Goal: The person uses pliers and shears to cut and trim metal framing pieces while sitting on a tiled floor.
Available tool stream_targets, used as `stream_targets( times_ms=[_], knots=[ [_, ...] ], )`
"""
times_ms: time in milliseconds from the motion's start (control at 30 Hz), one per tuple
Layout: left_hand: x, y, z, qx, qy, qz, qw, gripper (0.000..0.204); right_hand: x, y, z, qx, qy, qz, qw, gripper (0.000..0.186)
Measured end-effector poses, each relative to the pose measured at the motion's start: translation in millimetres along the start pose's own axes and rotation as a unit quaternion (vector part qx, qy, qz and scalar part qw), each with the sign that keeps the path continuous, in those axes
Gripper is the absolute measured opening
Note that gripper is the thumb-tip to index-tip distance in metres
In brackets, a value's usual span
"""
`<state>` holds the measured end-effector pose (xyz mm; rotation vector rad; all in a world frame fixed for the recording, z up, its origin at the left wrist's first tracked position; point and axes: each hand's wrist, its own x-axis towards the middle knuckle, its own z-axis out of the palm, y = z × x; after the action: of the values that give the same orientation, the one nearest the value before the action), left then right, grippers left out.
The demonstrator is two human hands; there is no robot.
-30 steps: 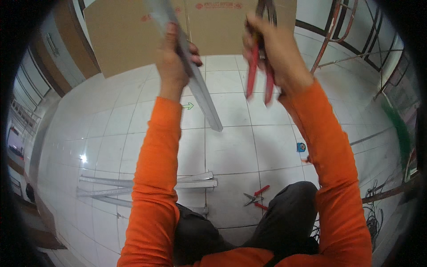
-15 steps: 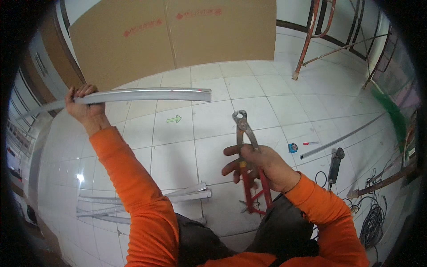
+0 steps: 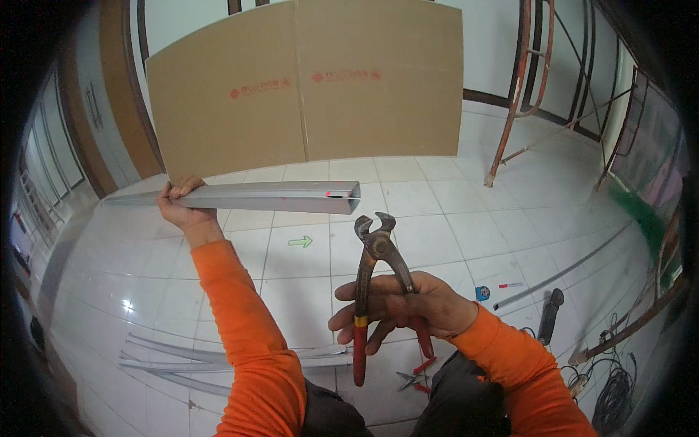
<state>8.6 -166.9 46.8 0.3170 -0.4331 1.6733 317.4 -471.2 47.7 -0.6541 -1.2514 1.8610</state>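
My left hand (image 3: pixel 188 207) is wrapped round a long grey metal channel (image 3: pixel 291 198), held level above the floor. A red mark shows near the channel's right end; its far left end runs off behind my hand. In my right hand (image 3: pixel 437 304) is a pair of end-cutting pincers (image 3: pixel 378 247) with red handles and a yellow band. The handles are spread and the jaws stand apart, pointing up, just below and right of the channel's end without touching it. On the floor between my knees lies a smaller pair of red-handled pliers (image 3: pixel 413 379).
Several metal strips (image 3: pixel 175 364) lie on the tiles at left, and another strip (image 3: pixel 568 268) at right. Nearby are a blue tape measure (image 3: pixel 482 293), a black power tool (image 3: pixel 551 317) and coiled cable (image 3: pixel 615 397). Behind stand a cardboard sheet (image 3: pixel 378 95) and a rusty scaffold frame (image 3: pixel 510 102).
The pincers have come up closer to me and their handles have spread wider. The channel's end has turned, showing its open profile. My view has tilted up, so the floor sits lower.
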Motion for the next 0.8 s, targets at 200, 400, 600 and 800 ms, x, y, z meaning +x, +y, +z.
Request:
stream_targets(
  times_ms=[200, 400, 600, 800],
  knots=[
    [-5.0, -11.3, 4.4, 0.01, -0.029, 0.021, 0.999, 0.021, 1.2, -8.6, -0.5, -0.042, -0.007, 0.004, 0.999, 0.074],
    [-11.6, -17.3, 12.9, -0.005, -0.047, -0.004, 0.999, 0.022, -0.1, -14.0, -4.7, -0.027, -0.023, -0.006, 0.999, 0.076],
    [-15.8, -22.5, 18.9, -0.006, -0.048, -0.002, 0.999, 0.021, 1.1, -8.2, -17.0, -0.01, -0.022, -0.02, 0.999, 0.078],
    [-16.1, -25.5, 19.1, 0.028, -0.063, 0.017, 0.997, 0.018, 1.4, 1.9, -34.6, 0.072, -0.073, -0.021, 0.994, 0.071]
  ],
)
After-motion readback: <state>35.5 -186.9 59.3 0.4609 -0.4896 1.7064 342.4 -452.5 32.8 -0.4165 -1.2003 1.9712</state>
